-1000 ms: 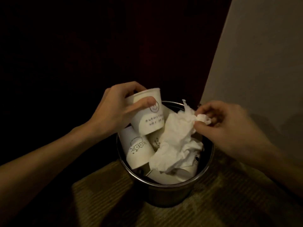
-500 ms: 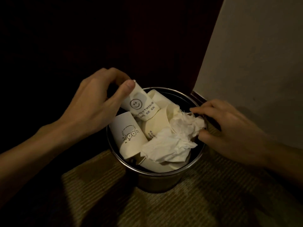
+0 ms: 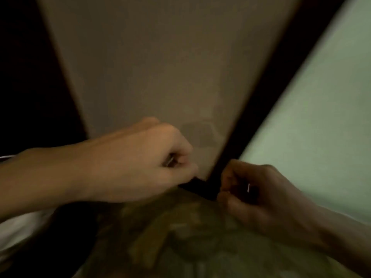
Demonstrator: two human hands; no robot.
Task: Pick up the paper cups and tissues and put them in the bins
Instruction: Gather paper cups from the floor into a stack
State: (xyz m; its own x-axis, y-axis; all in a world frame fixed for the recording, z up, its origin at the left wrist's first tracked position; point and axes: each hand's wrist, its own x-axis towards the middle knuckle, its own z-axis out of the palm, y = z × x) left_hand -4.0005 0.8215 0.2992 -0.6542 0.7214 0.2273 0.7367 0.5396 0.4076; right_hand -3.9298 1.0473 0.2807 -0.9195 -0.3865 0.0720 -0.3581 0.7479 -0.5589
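Note:
The view is blurred by motion. No bin, paper cup or tissue shows clearly in the head view. My left hand [image 3: 140,163] hovers at centre left with its fingers curled in, and I see nothing in it. My right hand [image 3: 251,189] is close beside it at centre right, fingers also curled, with nothing visible between them. Both hands hang above the patterned carpet [image 3: 180,237], near the foot of a beige wall panel [image 3: 160,77].
A dark vertical strip [image 3: 261,117] separates the beige panel from a pale green surface [image 3: 321,117] on the right. Darkness fills the far left. A blurred white patch [image 3: 18,231] lies under my left forearm; what it is cannot be told.
My view has swung right and the bin with its cups and tissue has left the frame. Both hands let go of the cup and tissue, pulled away and curled up.

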